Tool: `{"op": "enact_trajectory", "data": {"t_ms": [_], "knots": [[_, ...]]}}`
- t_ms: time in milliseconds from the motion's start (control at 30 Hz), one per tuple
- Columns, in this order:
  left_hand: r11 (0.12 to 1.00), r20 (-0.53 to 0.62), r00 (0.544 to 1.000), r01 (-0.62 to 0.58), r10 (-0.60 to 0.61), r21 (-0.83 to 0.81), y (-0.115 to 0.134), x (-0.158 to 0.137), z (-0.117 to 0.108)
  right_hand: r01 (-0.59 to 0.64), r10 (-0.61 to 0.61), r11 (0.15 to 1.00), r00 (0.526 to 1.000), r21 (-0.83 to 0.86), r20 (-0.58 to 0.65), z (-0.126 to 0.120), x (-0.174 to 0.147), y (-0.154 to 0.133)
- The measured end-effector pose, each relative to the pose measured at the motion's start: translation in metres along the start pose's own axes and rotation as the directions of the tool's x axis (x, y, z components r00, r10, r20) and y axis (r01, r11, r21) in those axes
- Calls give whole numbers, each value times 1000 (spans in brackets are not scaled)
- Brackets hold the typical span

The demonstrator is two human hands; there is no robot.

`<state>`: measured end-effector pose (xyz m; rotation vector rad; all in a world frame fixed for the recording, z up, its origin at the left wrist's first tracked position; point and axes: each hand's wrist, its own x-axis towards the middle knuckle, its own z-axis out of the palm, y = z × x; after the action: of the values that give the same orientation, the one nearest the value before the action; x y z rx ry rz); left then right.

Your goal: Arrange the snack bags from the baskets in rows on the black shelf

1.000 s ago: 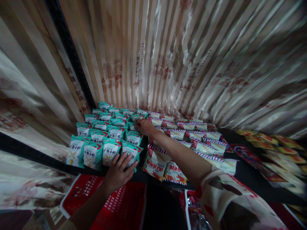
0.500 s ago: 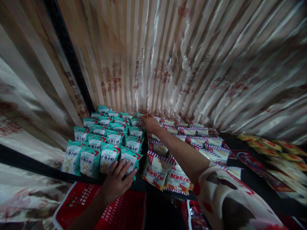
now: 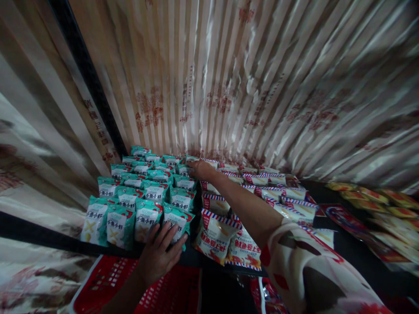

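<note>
Rows of teal-and-white snack bags (image 3: 156,191) stand upright on a dark shelf. My left hand (image 3: 161,255) is open at the front, its spread fingers resting against the lower part of the front right teal bag (image 3: 176,218). At the far right end of the same block, my right hand (image 3: 203,169) reaches in with fingers bent and closed on the edge of a teal bag (image 3: 183,170). The fingertips are dark and partly hidden there. Beneath my right forearm are cream snack bags (image 3: 216,237) with red and blue striped edges.
A red basket (image 3: 111,266) with a pale rim sits below the shelf edge (image 3: 68,244). Pleated patterned sheeting (image 3: 203,78) hangs behind the bags, and a dark post (image 3: 88,74) rises at left. Yellow packets (image 3: 369,196) lie at right.
My right hand has shifted slightly left and down onto the bag near the back. My left hand stays by the front right bag. The view has moved a little.
</note>
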<state>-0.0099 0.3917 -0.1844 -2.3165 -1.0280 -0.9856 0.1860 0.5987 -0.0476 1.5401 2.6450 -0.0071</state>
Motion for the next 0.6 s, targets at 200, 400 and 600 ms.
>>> {"op": "enact_trajectory", "data": {"t_ms": [200,400,600], "knots": [[1000,12,1000,-5,5,20,-1,-3,2,-24,31,987,999,158,-45,5,7,-6],[1000,24,1000,-5,5,23,-1,-3,2,-11,13,993,1000,119,-16,1,9,-13],[1000,14,1000,3,-3,18,0,-1,1,-97,96,995,993,-8,-73,-14,4,-14]]}}
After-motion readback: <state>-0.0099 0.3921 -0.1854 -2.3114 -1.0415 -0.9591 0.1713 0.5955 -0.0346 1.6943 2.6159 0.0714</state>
